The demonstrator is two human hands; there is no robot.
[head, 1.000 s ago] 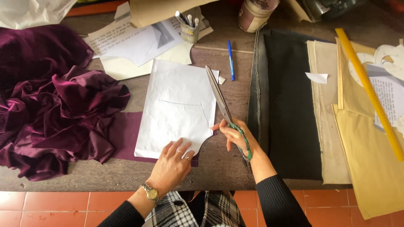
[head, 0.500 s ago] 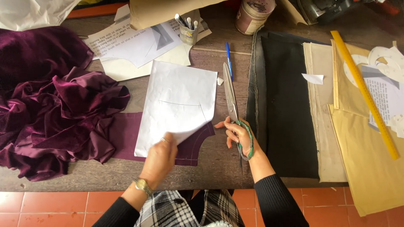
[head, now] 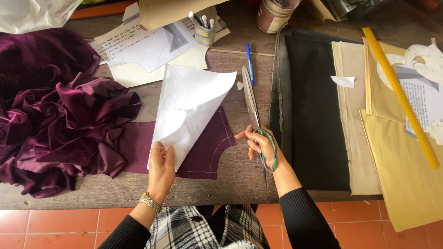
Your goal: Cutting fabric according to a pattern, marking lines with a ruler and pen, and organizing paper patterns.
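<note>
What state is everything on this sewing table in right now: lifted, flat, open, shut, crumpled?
White paper pattern: lifted off the cloth, held at its lower edge by the left hand.
Cut purple piece: flat on the table, partly uncovered.
Scissors: blades closed, lying on the table, handle in the right hand.
Purple velvet: crumpled in a heap.
Black fabric: laid flat.
Yellow ruler: lying flat.

Light: soft, even daylight; moderately bright
Shadows: faint, short
Glare: sheen on velvet (head: 55, 115)
Focus: sharp; edges slightly bowed

White pattern paper (head: 184, 110) hides part of the purple fabric piece (head: 203, 152); printed sheets (head: 138, 46) unreadable.
</note>
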